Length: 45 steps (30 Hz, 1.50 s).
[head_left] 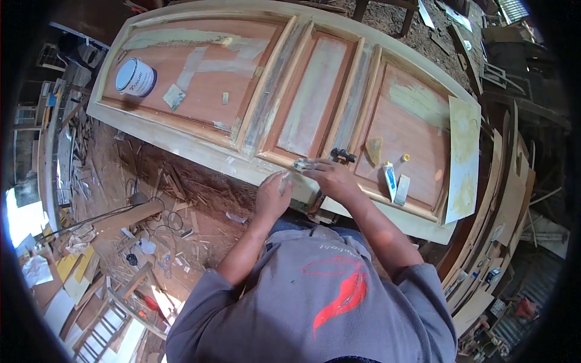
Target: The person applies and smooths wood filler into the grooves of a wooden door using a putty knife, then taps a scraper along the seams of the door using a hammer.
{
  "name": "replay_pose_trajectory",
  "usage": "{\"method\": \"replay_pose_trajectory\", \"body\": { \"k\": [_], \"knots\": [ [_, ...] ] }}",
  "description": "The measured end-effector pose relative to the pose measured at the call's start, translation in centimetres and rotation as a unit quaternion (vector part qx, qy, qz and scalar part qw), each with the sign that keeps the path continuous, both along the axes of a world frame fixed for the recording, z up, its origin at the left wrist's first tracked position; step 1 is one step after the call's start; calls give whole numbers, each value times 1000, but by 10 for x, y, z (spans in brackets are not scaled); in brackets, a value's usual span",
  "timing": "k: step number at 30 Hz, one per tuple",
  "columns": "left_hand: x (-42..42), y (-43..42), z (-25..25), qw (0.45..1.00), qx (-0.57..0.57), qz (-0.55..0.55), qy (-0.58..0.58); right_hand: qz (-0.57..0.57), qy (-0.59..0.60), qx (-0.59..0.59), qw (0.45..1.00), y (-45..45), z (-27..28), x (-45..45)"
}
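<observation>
A panelled wooden door [200, 132] lies flat in front of me, with pale filler patches on its panels. At its near edge my right hand [330, 176] is closed around a small grey-white smeared piece [299, 164], whose kind I cannot make out. Just left of it, my left hand [275, 193] has its fingers curled, with a pale smear near the thumb; anything inside is hidden. A dark clamp [343, 155] grips the edge beside my right hand. Farther right lie a white and blue tube [390, 179], a yellow cap [405, 158], a pale block [402, 189] and a tan wedge-shaped piece [374, 151].
A white labelled bucket [135, 78] stands on the left panel, near a small smeared square [173, 97]. One stained pale sheet [462, 160] overhangs the door's right end. Wood scraps and a cable [172, 222] litter the dirt floor. Long boards [505, 199] lean at right.
</observation>
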<state>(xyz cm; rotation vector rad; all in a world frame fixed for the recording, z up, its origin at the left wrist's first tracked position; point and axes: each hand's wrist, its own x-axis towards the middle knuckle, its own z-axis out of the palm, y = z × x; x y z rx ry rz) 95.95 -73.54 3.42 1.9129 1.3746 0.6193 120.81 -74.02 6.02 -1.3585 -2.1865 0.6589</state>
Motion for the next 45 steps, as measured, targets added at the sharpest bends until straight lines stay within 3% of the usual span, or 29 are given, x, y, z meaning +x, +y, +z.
{"method": "replay_pose_trajectory", "body": {
  "k": [2,5,10,13,17,20,27,30,34,37,40,43,45],
  "knots": [
    [-14,3,-10,1000,20,5,7,66,-2,51,996,27,-5,-16],
    [-30,3,-12,999,13,31,19,107,-98,-32,989,52,-2,-46],
    [-51,-9,-20,999,4,45,8,93,-238,-28,966,83,3,-76],
    [-61,-13,-23,998,-4,57,-7,104,-235,-16,966,100,23,-93],
    [-74,-24,-21,993,-58,91,-41,144,-260,64,953,116,0,-127],
    [-86,-28,-25,994,-9,102,-49,141,-273,29,951,112,2,-139],
    [-107,-31,-30,988,-35,128,-73,144,-319,-82,933,56,30,-89],
    [-110,-29,-39,989,-17,121,-89,118,-273,-101,949,32,31,-54],
    [-113,-24,-36,991,-5,109,-80,108,-318,-77,939,4,27,-14],
    [-118,-17,-33,991,1,104,-86,130,-475,-228,840,14,26,-19],
    [-120,-13,-34,991,7,107,-83,47,-342,-161,924,35,29,-42],
    [-118,-3,-34,994,13,94,-55,99,-236,-96,962,70,36,-80],
    [-113,2,-33,996,13,82,-33,89,-211,-61,972,77,12,-103]
  ]
}}
